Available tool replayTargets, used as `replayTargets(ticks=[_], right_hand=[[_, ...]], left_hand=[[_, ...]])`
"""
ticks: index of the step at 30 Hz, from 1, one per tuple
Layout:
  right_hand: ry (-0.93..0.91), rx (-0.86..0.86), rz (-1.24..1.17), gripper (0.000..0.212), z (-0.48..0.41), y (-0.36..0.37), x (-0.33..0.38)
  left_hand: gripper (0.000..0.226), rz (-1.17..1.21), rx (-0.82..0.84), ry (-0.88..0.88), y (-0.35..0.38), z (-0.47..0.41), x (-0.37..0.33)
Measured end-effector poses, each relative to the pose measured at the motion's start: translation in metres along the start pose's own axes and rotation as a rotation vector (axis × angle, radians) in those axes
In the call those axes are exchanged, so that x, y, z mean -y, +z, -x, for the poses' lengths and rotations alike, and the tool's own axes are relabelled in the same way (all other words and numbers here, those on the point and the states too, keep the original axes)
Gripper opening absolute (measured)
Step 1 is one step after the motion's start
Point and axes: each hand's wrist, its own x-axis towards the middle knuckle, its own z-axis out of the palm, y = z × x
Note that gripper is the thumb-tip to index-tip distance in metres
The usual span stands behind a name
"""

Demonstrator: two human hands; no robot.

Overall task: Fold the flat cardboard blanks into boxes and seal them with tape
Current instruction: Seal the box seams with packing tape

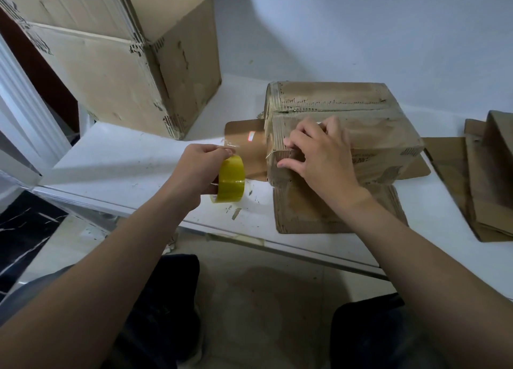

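A folded box (pixel 347 113) is recorded on the white table (pixel 125 157), its near left corner pressed by the spread fingers of the right hand (pixel 319 157), while a yellow tape roll (pixel 231 179) is gripped just beside it by the left hand (pixel 198 166).

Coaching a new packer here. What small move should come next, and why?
Probably draw the tape roll in the left hand further from the box, lengthening the strip: the right hand presses the box's left end, seemingly pinning the tape's start.
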Motion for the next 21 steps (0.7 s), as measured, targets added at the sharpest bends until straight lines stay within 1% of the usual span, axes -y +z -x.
replayTargets(ticks=[3, 5, 8, 11, 15, 18, 21], right_hand=[[0.006, 0.047, 0.001, 0.048, 0.001, 0.001, 0.001], [0.005, 0.047, 0.01, 0.051, 0.001, 0.001, 0.001], [0.011, 0.006, 0.018, 0.048, -0.001, 0.001, 0.003], [0.074, -0.06, 0.049, 0.051, -0.003, 0.005, 0.012], [0.14, -0.131, 0.103, 0.041, -0.005, 0.012, 0.026], [0.167, -0.116, 0.123, 0.039, -0.01, 0.017, 0.033], [0.175, -0.066, 0.158, 0.045, -0.009, 0.022, 0.035]], left_hand=[[0.032, 0.005, 0.003, 0.0, -0.002, 0.001, -0.001], [0.034, 0.011, 0.006, -0.004, -0.003, 0.002, -0.001], [0.032, 0.014, 0.009, -0.005, -0.003, 0.002, -0.001], [0.031, 0.007, 0.016, 0.001, -0.001, 0.002, -0.002], [0.033, -0.001, 0.022, -0.005, 0.001, 0.001, -0.001], [0.029, -0.008, 0.026, 0.0, 0.001, 0.002, -0.001], [0.028, -0.012, 0.03, 0.0, 0.0, 0.003, -0.001]])
